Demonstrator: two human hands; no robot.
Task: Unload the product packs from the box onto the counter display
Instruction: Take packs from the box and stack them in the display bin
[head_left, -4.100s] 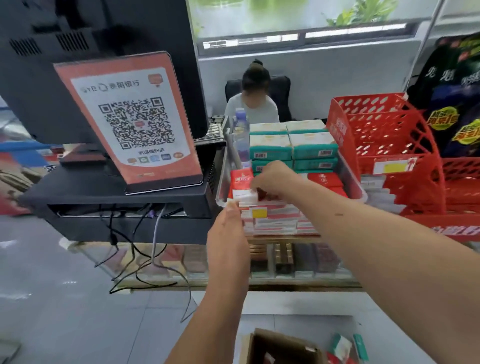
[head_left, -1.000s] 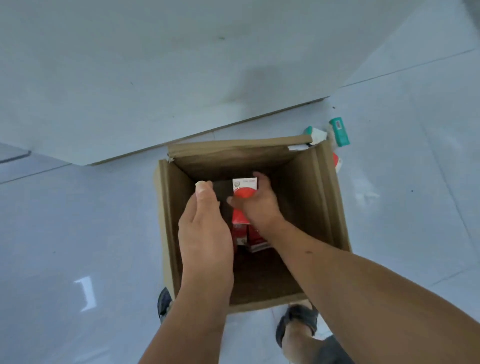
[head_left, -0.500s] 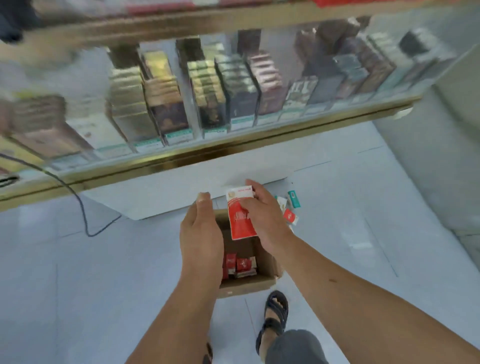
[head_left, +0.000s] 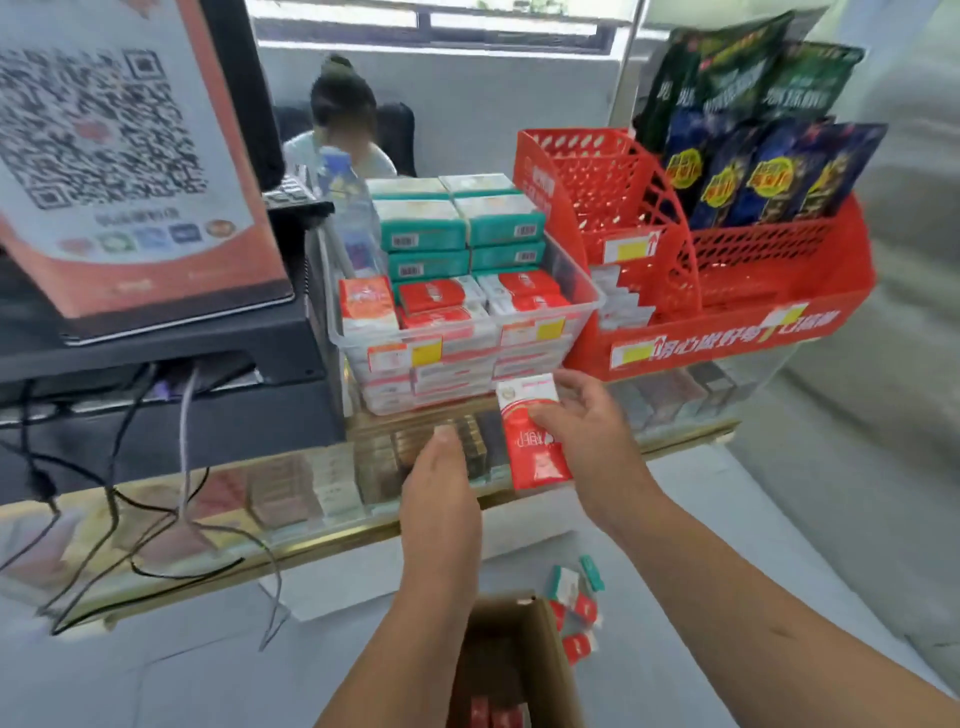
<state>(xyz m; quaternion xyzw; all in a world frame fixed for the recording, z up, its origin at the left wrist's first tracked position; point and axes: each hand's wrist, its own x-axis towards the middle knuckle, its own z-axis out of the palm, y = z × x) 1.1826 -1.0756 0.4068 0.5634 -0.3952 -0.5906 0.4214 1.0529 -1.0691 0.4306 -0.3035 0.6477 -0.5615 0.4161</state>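
noted right hand (head_left: 587, 447) raised in front of the glass-topped, gold-edged worktop (head_left: 311, 540), thumb and fingers (head_left: 545, 415) curled around a red-and-white rectangular product pack (head_left: 532, 441). found that pack upright and slightly tilted, white end uppermost, just below and in front of the clear plastic bin (head_left: 584, 291), not touching it. recorded left hand (head_left: 441, 493) beside the pack on its left, fingers stretched forward and relaxed, holding nothing. found the bin standing on the worktop, stacked with red-and-white packs (head_left: 447, 306) at the front and teal-and-white packs (head_left: 421, 228) at the back, with one clear plastic water bottle (head_left: 348, 208) in its rear left corner. logged a red perforated plastic basket (head_left: 727, 332) just right of the bin, with dark snack bags (head_left: 753, 130) standing in its rear section. logged an orange-bordered qr code sign (head_left: 119, 156) on a black stand at left, with dark cables (head_left: 182, 441) hanging below. observed an open brown cardboard box (head_left: 550, 654) on the floor beneath the forearms, red packs (head_left: 493, 717) visible inside, and a few loose packs (head_left: 571, 597) lying on the floor by its right side. observed a seated person (head_left: 343, 114) behind the worktop.
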